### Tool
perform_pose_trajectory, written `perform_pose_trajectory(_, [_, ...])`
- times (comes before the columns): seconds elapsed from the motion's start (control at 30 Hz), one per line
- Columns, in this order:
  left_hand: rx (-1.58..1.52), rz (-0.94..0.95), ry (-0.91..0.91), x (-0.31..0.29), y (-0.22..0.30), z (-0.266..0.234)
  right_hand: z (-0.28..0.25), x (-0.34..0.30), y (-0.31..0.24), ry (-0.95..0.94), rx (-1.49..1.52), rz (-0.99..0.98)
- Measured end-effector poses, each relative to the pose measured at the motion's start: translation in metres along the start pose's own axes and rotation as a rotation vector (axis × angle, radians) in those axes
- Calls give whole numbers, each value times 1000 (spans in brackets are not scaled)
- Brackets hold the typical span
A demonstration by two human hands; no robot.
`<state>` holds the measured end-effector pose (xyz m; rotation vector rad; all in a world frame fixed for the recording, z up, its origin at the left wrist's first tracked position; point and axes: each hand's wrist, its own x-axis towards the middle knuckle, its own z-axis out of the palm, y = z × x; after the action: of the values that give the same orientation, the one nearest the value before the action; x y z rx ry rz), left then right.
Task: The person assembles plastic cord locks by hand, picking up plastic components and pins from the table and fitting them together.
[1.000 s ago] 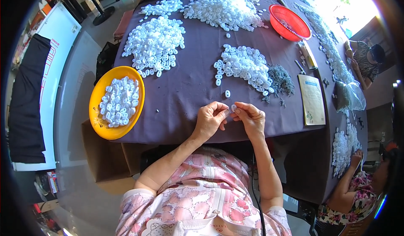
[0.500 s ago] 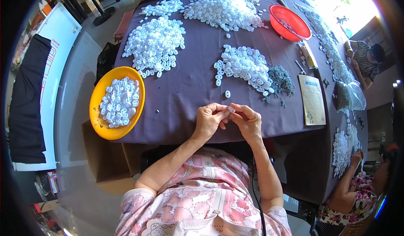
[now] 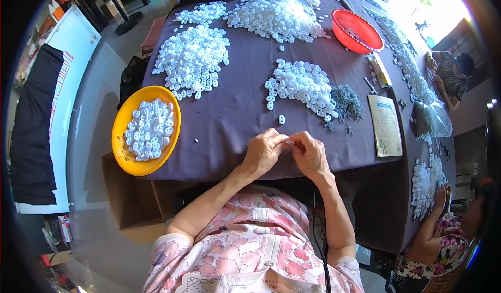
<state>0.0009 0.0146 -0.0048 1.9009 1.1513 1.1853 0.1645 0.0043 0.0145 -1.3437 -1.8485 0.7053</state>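
Note:
My left hand (image 3: 263, 154) and my right hand (image 3: 311, 156) meet above the table's near edge, fingertips pinched together. Between them shows a sliver of a small white plastic piece (image 3: 289, 142), mostly hidden by the fingers. A single white oval piece with two holes (image 3: 282, 119) lies just beyond my hands. Farther off is a small heap of the same white oval pieces (image 3: 302, 84), with a pile of tiny dark grey parts (image 3: 347, 102) against its right side. On the left, a yellow oval plate (image 3: 119, 149) holds many white pieces.
Larger white heaps (image 3: 190, 58) (image 3: 276, 11) cover the far table. A red basket (image 3: 360, 45), a tan envelope (image 3: 385, 128) and a clear bag (image 3: 440, 119) are to the right. Two people (image 3: 451, 76) (image 3: 438, 241) sit along the right side. An open cardboard box (image 3: 130, 199) stands below the plate.
My right hand has turned inward over the small white piece, so less of it shows. Both hands stay together in nearly the same place.

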Motion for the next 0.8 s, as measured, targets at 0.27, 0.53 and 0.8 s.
perform_pose_trajectory(0.27, [113,-52,46,-7,3,7,9,-9,-1,84,-211,-277])
perform_pose_trajectory(0.53, [62,-21,43,-9,5,8,12,-13,3,156,-104,-291])
perform_pose_trajectory(0.8, [108,-7,32,-10,4,8,9,-14,4,180,-34,-308])
